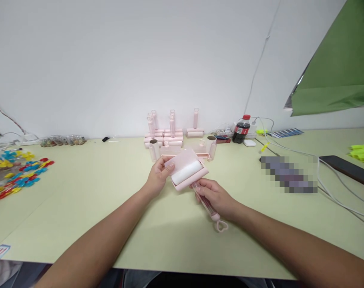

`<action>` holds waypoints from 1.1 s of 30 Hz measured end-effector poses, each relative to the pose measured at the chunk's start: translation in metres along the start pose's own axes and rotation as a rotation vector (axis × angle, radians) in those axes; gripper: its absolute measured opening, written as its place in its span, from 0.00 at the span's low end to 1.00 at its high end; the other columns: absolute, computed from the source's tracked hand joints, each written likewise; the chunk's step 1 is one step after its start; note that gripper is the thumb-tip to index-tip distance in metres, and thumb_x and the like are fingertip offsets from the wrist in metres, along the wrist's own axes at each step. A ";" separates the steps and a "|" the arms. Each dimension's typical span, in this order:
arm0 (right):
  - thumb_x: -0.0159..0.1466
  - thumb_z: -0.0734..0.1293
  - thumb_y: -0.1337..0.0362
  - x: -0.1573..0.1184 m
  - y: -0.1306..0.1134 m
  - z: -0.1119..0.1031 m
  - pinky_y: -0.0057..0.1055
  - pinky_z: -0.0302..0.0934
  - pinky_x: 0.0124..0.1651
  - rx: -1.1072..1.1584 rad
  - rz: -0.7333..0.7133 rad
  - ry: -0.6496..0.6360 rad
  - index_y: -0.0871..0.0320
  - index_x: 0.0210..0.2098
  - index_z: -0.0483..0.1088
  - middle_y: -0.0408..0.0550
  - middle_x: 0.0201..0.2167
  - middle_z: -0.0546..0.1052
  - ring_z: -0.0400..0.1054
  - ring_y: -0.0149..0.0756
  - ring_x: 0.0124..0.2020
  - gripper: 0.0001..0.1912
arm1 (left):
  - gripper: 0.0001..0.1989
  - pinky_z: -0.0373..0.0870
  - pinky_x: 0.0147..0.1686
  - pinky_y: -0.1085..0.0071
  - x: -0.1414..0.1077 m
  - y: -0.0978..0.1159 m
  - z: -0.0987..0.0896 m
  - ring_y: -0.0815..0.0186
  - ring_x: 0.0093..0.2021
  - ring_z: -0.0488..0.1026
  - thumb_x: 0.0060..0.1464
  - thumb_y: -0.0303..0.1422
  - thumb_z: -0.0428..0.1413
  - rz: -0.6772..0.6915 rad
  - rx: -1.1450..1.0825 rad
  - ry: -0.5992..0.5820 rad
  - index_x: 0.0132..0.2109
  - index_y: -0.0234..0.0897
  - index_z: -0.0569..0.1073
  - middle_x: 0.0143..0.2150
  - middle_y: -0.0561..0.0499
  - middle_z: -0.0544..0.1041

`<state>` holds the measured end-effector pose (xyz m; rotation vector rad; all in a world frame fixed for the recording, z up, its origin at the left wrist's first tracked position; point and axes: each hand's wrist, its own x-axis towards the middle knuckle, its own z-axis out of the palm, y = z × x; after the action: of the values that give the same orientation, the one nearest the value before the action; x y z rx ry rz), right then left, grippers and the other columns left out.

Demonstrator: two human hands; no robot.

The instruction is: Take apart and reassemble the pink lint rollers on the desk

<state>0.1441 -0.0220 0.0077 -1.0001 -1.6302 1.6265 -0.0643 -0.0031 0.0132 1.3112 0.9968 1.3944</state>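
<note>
A pink lint roller point(191, 178) with a white roll is held above the table, tilted, its clear handle running down to a heart-shaped loop. My right hand point(214, 197) is closed around the upper part of that handle. My left hand point(160, 175) pinches the left edge of a translucent pink cover point(183, 161), which stands raised along the far side of the white roll. Behind them, several pink lint rollers point(171, 127) rest against the wall, handles upright. Two cardboard-cored rolls point(211, 145) point(154, 149) stand nearer, with pink cover parts between them.
A cola bottle point(241, 129) stands at the back right beside a white charger. White cables point(320, 170) cross the right side, near a dark phone point(350, 169) and a blurred object. Colourful plastic pieces point(25, 176) lie at the left. The table's front edge point(157, 270) is close.
</note>
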 end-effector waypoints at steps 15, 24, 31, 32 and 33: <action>0.55 0.64 0.55 0.001 -0.001 0.000 0.26 0.46 0.21 0.077 0.039 0.017 0.58 0.31 0.67 0.38 0.18 0.68 0.53 0.26 0.17 0.12 | 0.23 0.64 0.33 0.73 -0.002 0.002 0.002 0.67 0.37 0.69 0.49 0.47 0.60 -0.024 0.013 -0.046 0.46 0.35 0.71 0.49 0.45 0.73; 0.55 0.66 0.52 0.001 0.002 0.000 0.26 0.46 0.22 0.128 0.033 0.032 0.58 0.31 0.67 0.38 0.18 0.68 0.54 0.27 0.17 0.15 | 0.21 0.65 0.35 0.72 -0.004 0.000 0.004 0.66 0.37 0.69 0.50 0.47 0.60 -0.021 0.082 -0.091 0.45 0.36 0.71 0.45 0.47 0.73; 0.56 0.67 0.50 0.002 0.004 -0.004 0.26 0.47 0.22 0.183 0.000 0.051 0.58 0.33 0.67 0.39 0.19 0.68 0.56 0.28 0.18 0.17 | 0.22 0.67 0.41 0.68 -0.011 0.002 0.012 0.62 0.43 0.72 0.51 0.45 0.60 -0.056 0.066 -0.214 0.48 0.37 0.69 0.46 0.46 0.73; 0.57 0.67 0.50 0.002 0.005 -0.005 0.26 0.47 0.22 0.197 0.005 0.054 0.58 0.34 0.68 0.39 0.19 0.68 0.55 0.27 0.18 0.17 | 0.25 0.68 0.42 0.67 -0.012 0.002 0.013 0.61 0.45 0.72 0.50 0.44 0.62 -0.050 0.047 -0.248 0.51 0.38 0.67 0.49 0.45 0.72; 0.58 0.67 0.50 0.003 0.005 -0.006 0.26 0.47 0.21 0.215 0.010 0.053 0.58 0.35 0.68 0.39 0.19 0.68 0.55 0.27 0.17 0.17 | 0.30 0.68 0.44 0.67 -0.013 0.001 0.014 0.59 0.48 0.72 0.48 0.43 0.63 -0.037 0.032 -0.279 0.55 0.39 0.64 0.52 0.44 0.71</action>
<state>0.1477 -0.0167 0.0025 -0.9333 -1.3831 1.7250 -0.0503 -0.0167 0.0123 1.4575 0.8523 1.1346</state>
